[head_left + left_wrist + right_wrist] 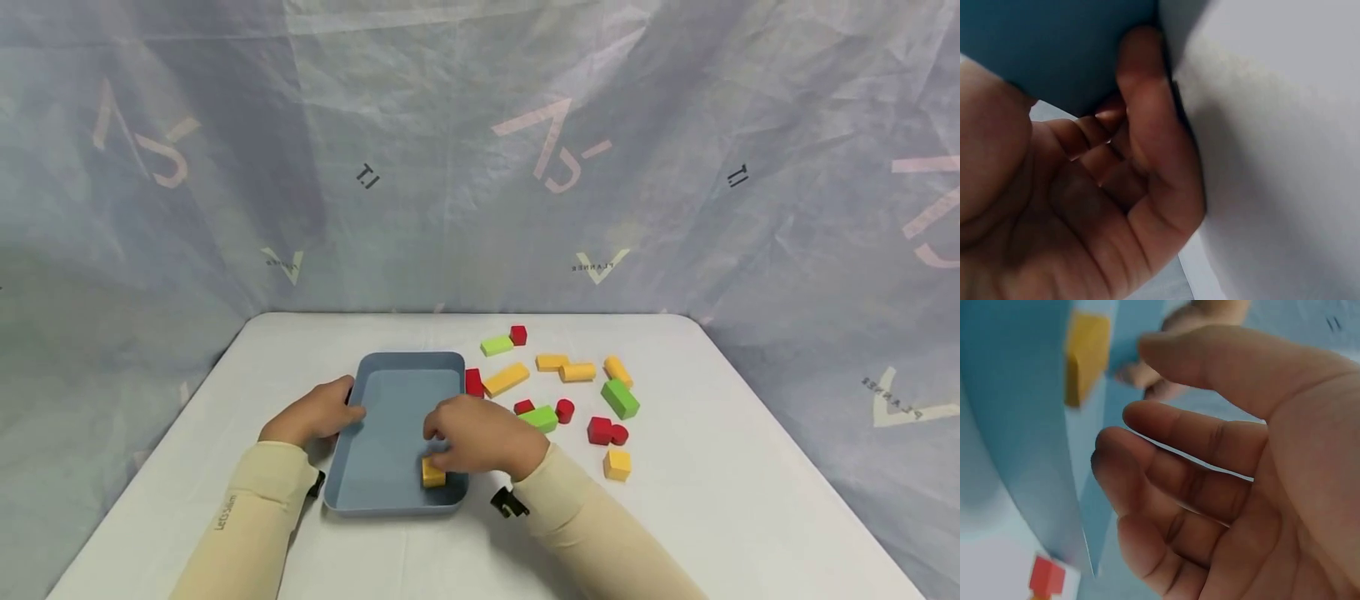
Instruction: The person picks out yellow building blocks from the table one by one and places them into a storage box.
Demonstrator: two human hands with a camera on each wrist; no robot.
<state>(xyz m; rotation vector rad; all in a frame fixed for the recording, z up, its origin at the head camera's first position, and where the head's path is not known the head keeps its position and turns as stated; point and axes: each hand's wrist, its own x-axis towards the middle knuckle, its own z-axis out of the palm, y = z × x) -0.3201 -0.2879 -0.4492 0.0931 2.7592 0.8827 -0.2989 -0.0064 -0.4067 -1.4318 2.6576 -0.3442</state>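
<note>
Left hand is gripping the side of a blue-grey, rectangular, plastic-looking tray while the right hand, thumb and fingers parted, is hovering beside a yellow, wooden-looking block lying inside, probably light, stiff and best pinched across opposite faces.

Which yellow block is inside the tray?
The yellow block beside the right hand: it alone sits in the grey-blue tray; the other yellow blocks lie outside it, on the table.
</note>
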